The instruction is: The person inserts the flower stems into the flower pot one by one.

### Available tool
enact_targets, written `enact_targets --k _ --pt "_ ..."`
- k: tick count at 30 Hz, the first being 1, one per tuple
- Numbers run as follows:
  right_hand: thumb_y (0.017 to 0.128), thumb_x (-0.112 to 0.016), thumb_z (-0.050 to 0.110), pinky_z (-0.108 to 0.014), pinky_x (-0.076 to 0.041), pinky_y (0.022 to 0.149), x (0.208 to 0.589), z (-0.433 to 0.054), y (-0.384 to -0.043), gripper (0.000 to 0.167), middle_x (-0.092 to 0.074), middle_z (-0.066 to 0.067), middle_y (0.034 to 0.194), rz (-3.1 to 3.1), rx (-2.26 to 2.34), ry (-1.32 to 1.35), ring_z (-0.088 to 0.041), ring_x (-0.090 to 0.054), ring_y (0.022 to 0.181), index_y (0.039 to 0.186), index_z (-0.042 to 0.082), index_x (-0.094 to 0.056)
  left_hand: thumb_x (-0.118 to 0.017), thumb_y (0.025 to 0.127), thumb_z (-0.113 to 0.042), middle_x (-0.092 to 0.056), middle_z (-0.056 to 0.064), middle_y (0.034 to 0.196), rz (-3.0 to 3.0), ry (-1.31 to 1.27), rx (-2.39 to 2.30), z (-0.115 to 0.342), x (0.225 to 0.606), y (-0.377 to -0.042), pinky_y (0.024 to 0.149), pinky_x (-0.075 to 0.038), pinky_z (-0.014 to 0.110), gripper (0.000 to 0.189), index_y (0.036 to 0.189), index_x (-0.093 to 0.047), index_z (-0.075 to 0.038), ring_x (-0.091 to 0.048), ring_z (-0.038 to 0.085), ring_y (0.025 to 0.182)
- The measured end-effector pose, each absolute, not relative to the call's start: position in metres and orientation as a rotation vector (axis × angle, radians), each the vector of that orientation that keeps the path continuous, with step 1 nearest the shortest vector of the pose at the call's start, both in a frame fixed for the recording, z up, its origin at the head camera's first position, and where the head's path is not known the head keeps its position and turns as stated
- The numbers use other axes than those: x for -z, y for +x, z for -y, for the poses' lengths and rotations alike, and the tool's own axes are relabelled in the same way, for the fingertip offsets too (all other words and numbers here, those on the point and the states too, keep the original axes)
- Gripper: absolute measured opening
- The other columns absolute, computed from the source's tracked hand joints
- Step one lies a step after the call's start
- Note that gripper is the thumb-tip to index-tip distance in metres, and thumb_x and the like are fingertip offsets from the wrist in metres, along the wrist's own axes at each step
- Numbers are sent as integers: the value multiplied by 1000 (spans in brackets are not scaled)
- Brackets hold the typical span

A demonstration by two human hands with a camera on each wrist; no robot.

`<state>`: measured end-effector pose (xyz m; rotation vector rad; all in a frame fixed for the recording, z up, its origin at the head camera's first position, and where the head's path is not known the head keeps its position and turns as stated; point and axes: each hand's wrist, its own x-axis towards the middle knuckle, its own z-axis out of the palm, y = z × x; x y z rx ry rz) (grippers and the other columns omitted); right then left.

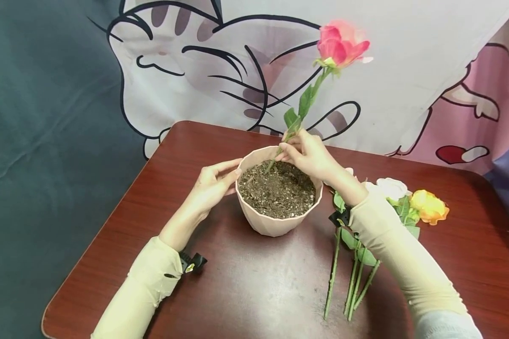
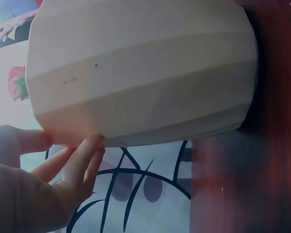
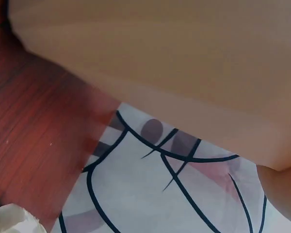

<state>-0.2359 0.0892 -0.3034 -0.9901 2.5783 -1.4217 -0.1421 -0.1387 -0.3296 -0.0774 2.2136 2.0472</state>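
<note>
A pink rose (image 1: 341,44) on a green leafy stem leans up to the right, its lower end at the dark soil (image 1: 275,195) in a pale, faceted flowerpot (image 1: 269,223). My right hand (image 1: 307,153) pinches the stem low down, over the pot's far rim. In the right wrist view the pot's wall (image 3: 150,58) hides most of that hand. My left hand (image 1: 209,188) rests against the pot's left side, fairly straight fingers and thumb touching the outside near the rim. The left wrist view shows its fingertips (image 2: 89,145) on the wall.
Several cut flowers lie on the brown table (image 1: 152,212) to the right, including a yellow rose (image 1: 429,207) and a white rose (image 1: 393,188), partly under my right forearm. Their green stems (image 1: 354,282) point toward me. A cat-printed cloth (image 1: 186,89) hangs behind the table.
</note>
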Motion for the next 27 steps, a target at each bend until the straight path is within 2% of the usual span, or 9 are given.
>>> enact_targets --k 5,13,27 --pt "94 -53 3 -26 -57 67 308 -85 -235 17 -69 -19 92 -2570 1335 -1221 -24 -69 74 109 -2 -45 -52 96 -13 -56 15 125 -2228 -87 -2026 138 329 -141 83 -54 31 37 133 -52 -9 -56 18 105" --pt "93 -56 4 -21 -53 58 310 -73 -243 15 -70 -7 78 -2637 1039 -1576 -13 -66 65 105 1 -47 -52 96 -13 -56 14 126 -2227 -67 -2040 136 328 -143 84 -53 34 37 133 -52 -9 -56 20 108" --pt "89 -60 1 -21 -54 57 314 -65 -243 20 -71 -7 73 -2537 1009 -1662 -14 -67 64 106 0 -50 -52 96 -13 -53 11 130 -2215 -76 -2021 139 329 -144 85 -53 34 37 133 -52 -10 -54 21 114"
